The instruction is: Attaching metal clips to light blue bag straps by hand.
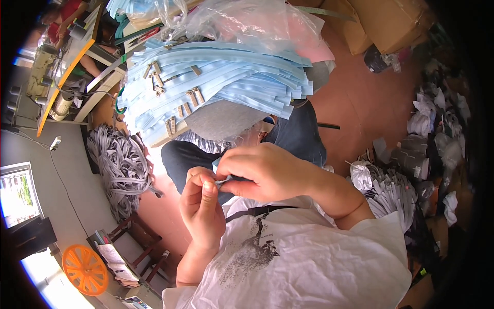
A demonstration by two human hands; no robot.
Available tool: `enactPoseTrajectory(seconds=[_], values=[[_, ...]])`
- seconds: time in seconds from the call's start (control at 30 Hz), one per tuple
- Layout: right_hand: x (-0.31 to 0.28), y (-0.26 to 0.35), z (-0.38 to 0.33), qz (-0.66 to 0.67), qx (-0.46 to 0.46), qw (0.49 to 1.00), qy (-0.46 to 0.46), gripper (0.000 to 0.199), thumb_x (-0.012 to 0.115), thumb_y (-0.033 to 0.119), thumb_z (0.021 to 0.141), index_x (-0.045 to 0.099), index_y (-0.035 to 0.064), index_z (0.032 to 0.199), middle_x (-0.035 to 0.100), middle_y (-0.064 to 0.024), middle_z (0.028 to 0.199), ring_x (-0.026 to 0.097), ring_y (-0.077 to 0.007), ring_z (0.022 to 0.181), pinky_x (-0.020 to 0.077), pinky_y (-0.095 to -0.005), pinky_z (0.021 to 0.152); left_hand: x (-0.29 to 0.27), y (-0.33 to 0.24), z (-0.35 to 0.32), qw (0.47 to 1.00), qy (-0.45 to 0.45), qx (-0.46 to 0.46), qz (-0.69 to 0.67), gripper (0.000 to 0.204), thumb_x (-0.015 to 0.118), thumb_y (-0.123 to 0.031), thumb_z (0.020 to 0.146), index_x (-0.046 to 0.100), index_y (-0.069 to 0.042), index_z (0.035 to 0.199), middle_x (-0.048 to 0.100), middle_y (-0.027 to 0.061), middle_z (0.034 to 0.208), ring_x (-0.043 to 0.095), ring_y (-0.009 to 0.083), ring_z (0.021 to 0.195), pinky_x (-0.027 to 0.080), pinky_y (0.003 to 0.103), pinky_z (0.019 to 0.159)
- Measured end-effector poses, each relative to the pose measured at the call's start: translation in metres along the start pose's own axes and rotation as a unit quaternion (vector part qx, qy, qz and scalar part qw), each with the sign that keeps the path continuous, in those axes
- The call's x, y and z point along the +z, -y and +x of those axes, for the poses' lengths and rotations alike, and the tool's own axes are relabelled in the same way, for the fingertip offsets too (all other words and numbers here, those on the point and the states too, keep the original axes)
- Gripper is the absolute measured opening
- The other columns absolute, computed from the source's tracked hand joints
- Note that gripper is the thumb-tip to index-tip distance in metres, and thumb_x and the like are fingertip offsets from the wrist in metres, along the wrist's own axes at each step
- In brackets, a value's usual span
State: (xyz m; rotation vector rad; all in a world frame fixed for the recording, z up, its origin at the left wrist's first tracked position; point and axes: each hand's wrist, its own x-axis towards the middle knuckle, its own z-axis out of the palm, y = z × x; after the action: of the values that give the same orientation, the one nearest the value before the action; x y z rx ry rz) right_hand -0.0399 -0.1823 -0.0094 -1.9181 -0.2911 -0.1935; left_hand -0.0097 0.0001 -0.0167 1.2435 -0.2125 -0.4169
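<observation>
Both hands met close under the camera: the left hand (201, 203) pinched a small grey metal zipper piece (224, 180) between thumb and fingers, and the right hand (265, 170) closed over its other end. Just beyond, a heaped stack of light blue zipper tapes (226, 77) with brass sliders overhung a grey board's (221, 119) edge, beneath crumpled clear plastic bags (247, 20); bare red-brown floor (360, 103) lay open to the right.

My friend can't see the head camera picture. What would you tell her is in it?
A person's left hand and right hand pinch a small grey metal zipper part between them, close to the chest. Above lies a big pile of light blue fabric zipper strips with metal sliders, and a heap of grey zipper tape sits on the floor to the left.
</observation>
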Motion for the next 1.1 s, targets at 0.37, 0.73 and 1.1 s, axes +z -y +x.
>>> enactPoseTrajectory(seconds=[0.37, 0.73, 1.1], values=[[-0.001, -0.004, -0.006, 0.206, 0.11, 0.971, 0.059, 0.022, 0.072, 0.02, 0.092, 0.066, -0.0003, 0.1, 0.066, -0.0044, 0.081, 0.057, -0.008, 0.069, 0.0472, -0.0267, 0.062, -0.001, -0.026, 0.017, 0.99, -0.026, -0.053, -0.13, 0.033, 0.057, -0.014, 0.1, 0.052, 0.003, 0.128, 0.063, 0.0077, 0.113, 0.062, 0.0169, 0.105, 0.05, 0.033, 0.091], [0.001, -0.004, -0.01, 0.232, 0.138, 0.962, 0.046, 0.017, 0.076, 0.018, 0.088, 0.07, 0.0039, 0.094, 0.055, 0.0027, 0.071, 0.046, -0.0051, 0.057, 0.0347, -0.0242, 0.051, -0.009, -0.023, 0.019, 0.998, 0.025, -0.031, -0.038, 0.024, 0.067, -0.003, 0.093, 0.062, 0.004, 0.115, 0.068, 0.0078, 0.102, 0.063, 0.0124, 0.086, 0.049, 0.025, 0.079], [0.0, -0.003, -0.012, 0.278, 0.153, 0.946, 0.064, 0.018, 0.075, 0.018, 0.09, 0.07, 0.0019, 0.096, 0.057, 0.0022, 0.068, 0.046, -0.0044, 0.055, 0.0347, -0.0241, 0.049, -0.009, -0.021, 0.024, 0.999, -0.028, -0.018, -0.013, 0.022, 0.058, -0.016, 0.101, 0.064, 0.004, 0.095, 0.064, 0.0067, 0.088, 0.056, 0.0103, 0.073, 0.043, 0.022, 0.065]])
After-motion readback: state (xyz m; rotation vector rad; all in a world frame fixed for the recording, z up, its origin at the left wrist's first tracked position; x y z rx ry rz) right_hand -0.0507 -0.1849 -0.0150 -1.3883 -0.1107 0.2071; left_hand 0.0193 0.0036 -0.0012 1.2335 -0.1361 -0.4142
